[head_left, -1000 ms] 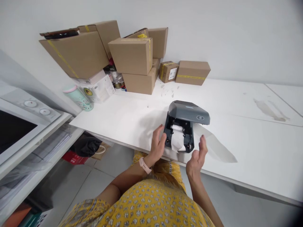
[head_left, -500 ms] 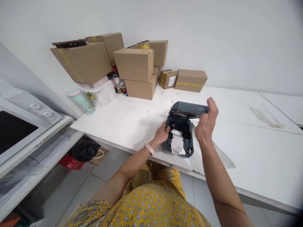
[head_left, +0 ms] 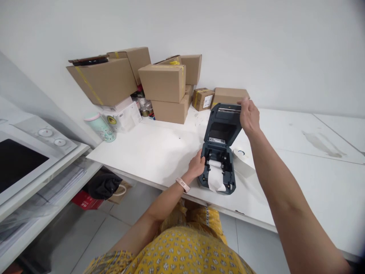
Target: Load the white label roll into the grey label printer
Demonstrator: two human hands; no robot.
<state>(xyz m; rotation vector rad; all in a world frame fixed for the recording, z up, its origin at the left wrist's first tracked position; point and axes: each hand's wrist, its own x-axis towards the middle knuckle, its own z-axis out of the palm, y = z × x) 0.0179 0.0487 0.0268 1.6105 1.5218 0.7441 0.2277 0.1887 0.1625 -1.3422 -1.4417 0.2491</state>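
Observation:
A dark label printer point(head_left: 231, 179) stands near the table's front edge with its lid point(head_left: 210, 122) raised and tilted back. Inside lies a white paper roll point(head_left: 216, 176), its loose end hanging over the front. My left hand point(head_left: 196, 164) grips the left side of the printer body, thumb over the rim. My right hand point(head_left: 250, 116) is closed on the upper right corner of the lid. Just right of the printer, a second white paper roll point(head_left: 241, 153) rests on the table, its strip unrolled and partly behind my right forearm.
Cardboard boxes point(head_left: 162, 83) are stacked at the back left, with smaller boxes point(head_left: 203, 99) behind the printer. A mint tumbler point(head_left: 100, 127) and a white box point(head_left: 125, 117) stand at the left. Further left is a microwave point(head_left: 42, 144) on a shelf. The white table point(head_left: 148, 152) meets the wall.
My right hand has swung the lid further up and back, so its underside now shows. The left hand stays on the printer's side.

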